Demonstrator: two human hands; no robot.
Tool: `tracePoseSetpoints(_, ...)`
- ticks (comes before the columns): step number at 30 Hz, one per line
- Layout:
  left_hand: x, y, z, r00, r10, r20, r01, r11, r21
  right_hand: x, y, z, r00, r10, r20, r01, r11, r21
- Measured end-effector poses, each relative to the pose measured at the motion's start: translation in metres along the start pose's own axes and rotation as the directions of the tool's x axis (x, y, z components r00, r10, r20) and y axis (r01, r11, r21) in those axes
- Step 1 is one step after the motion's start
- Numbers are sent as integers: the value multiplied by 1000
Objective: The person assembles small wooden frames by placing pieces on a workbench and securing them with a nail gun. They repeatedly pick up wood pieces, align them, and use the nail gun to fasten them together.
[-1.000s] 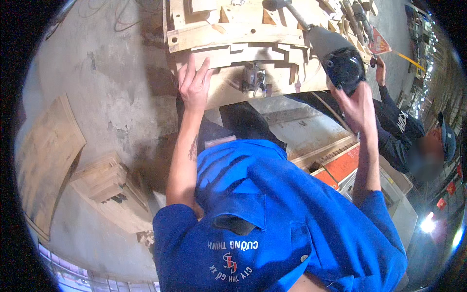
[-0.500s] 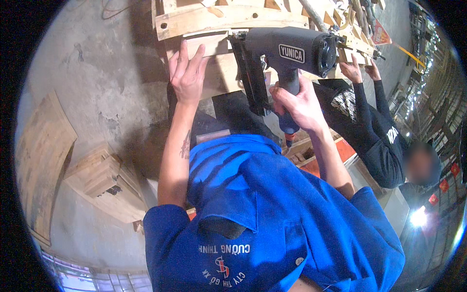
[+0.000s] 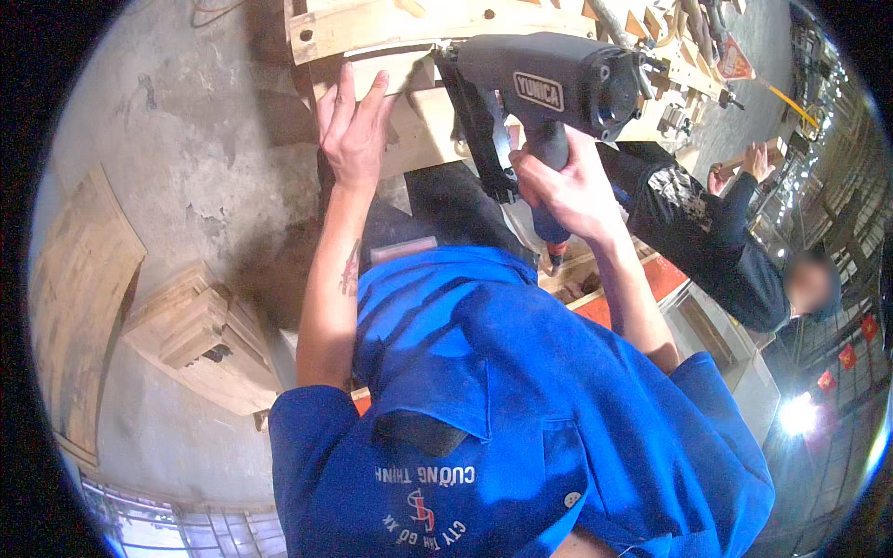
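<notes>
Nail gun (image 3: 539, 88), dark grey, now sits lower and nearer than a moment ago, its nose against the wooden frame (image 3: 372, 28). Right hand (image 3: 567, 191) grips its handle; left hand (image 3: 353, 130) still presses flat on a wooden slat (image 3: 419, 130).

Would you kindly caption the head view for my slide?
Left hand steadies a wood piece; right hand grips a nail gun.

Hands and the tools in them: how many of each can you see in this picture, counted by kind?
Worker's own hands: 2, left hand flat on the wooden frame, right hand gripping the nail gun
Co-worker's hands: 1, a hand at the far right
Nail guns: 1
Total: 4
</notes>
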State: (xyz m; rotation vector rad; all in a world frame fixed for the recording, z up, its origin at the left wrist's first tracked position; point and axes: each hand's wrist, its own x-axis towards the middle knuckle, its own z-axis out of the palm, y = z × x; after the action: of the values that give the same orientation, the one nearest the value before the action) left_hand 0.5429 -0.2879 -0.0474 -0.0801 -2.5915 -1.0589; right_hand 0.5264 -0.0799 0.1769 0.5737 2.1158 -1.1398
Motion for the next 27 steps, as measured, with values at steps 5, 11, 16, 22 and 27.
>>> tracePoseSetpoints(5, 1, -2, 1, 1000, 9, 8, -9, 1000, -11, 5, -2, 2, 989, -148, -21, 137, 952, -273)
tracePoseSetpoints(11, 2, 0, 0, 1000, 26, 12, -26, 997, 74, -13, 0, 5, 991, 105, -81, -102, 994, 44)
tracePoseSetpoints(16, -1, 0, 4, 1000, -2, 4, 1, 1000, 19, -18, 14, 10, 996, 63, -62, -58, 996, 71)
tracePoseSetpoints(22, 0, -1, 7, 1000, 24, -20, -23, 998, 58, -12, 10, 8, 998, 63, -4, -63, 998, -27)
tracePoseSetpoints(27, 2, 2, 5, 1000, 8, -2, -7, 995, 95, -15, 1, 9, 998, 62, -11, -63, 996, -58)
